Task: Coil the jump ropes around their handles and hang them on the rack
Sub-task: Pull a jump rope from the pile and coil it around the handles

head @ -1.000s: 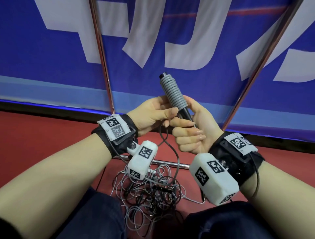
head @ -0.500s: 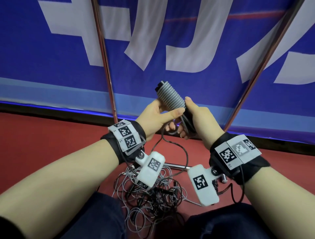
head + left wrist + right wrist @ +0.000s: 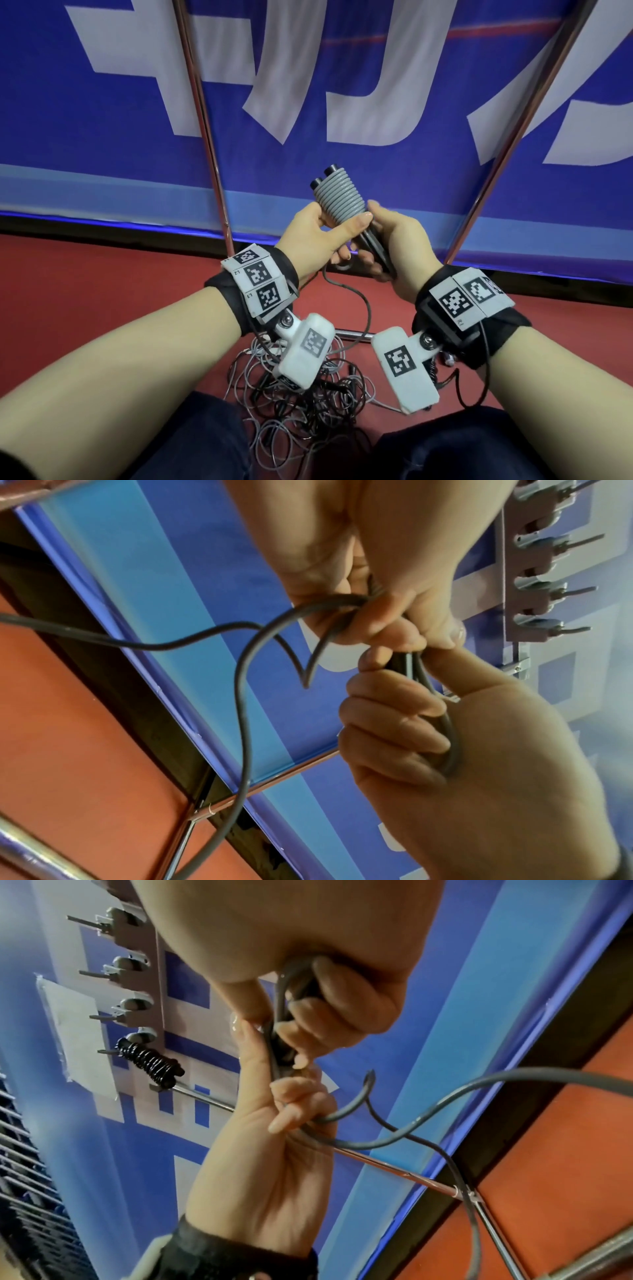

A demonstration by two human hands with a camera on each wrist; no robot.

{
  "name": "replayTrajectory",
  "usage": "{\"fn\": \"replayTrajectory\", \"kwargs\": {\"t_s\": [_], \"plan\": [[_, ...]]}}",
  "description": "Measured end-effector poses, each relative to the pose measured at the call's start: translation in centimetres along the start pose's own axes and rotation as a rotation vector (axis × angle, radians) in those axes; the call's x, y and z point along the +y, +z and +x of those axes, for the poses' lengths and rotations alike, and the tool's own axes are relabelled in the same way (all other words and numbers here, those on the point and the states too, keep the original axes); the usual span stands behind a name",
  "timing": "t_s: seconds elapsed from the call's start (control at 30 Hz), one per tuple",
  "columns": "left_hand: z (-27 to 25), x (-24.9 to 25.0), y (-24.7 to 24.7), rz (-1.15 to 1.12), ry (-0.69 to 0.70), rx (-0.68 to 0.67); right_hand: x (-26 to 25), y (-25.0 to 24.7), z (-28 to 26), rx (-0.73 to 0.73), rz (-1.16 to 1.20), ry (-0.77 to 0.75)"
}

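- Grey rope coil [image 3: 339, 198] wound around black handles [image 3: 375, 245].
- Blue banner [image 3: 102, 113] with large white lettering and a paler blue band below.
- Red floor [image 3: 102, 284].
- Black jump rope [image 3: 150, 1064] on the grey rack [image 3: 137, 969].
- Black wrist straps [image 3: 236, 308] with black-and-white square-patterned tags.

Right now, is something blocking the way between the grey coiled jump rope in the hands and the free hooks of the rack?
Nothing visible blocks it. The grey jump rope is held by the left hand and right hand. Its loose tail still hangs unwound. On the rack only the lowest hook holds a black coiled rope.
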State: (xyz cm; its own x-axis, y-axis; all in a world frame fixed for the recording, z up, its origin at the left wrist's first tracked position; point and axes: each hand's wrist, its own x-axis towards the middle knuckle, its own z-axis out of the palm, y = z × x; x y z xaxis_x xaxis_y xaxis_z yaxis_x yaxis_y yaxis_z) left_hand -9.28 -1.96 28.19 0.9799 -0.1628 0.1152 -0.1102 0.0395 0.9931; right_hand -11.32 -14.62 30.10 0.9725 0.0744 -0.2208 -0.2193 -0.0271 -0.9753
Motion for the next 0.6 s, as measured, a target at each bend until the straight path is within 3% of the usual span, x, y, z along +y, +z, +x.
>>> {"fn": "replayTrajectory", "kwargs": {"t_s": [0.13,0.3,0.6], "plan": [[0.2,0.4,-0.4,0.134,0.018,-0.067,-0.1,-0.2,-0.2,0.024,0.071,0.015],[-0.1,0.4,-1.6,0.446,0.147,-0.255,-0.2,-0.9,-0.1,-0.012,0.263,0.071],[0.5,-1.0,-3.2,0.526,0.243,-0.378,0.0,-1.1,-0.1,0.012,0.327,0.088]]}}
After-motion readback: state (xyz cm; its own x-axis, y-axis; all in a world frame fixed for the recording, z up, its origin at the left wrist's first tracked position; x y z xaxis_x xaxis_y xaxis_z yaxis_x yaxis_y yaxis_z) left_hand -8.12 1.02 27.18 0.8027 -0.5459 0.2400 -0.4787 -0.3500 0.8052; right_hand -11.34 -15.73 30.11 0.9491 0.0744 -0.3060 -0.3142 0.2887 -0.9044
